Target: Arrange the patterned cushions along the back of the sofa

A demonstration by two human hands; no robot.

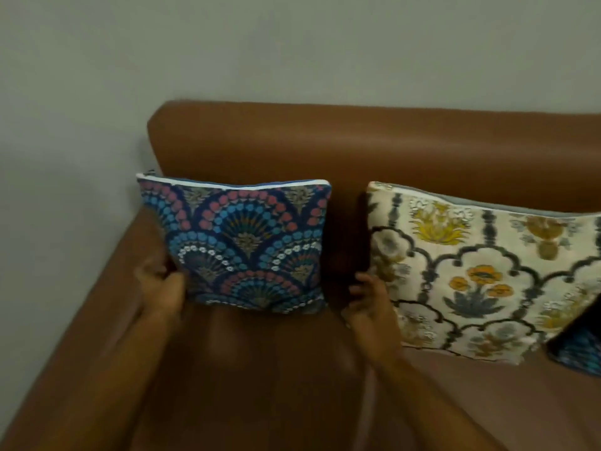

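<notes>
Blue cushion [242,247] upright (against sofa [357,148]), hands alongside

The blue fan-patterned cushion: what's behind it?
Behind the blue cushion rises the brown sofa backrest, which it leans against, with a grey wall beyond. The backrest's lower part is covered by the cushion. The left hand touches its lower left edge.

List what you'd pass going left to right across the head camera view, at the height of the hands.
Sofa armrest → left hand → blue fan-pattern cushion → right hand → cream floral cushion → corner of another blue cushion.
</notes>
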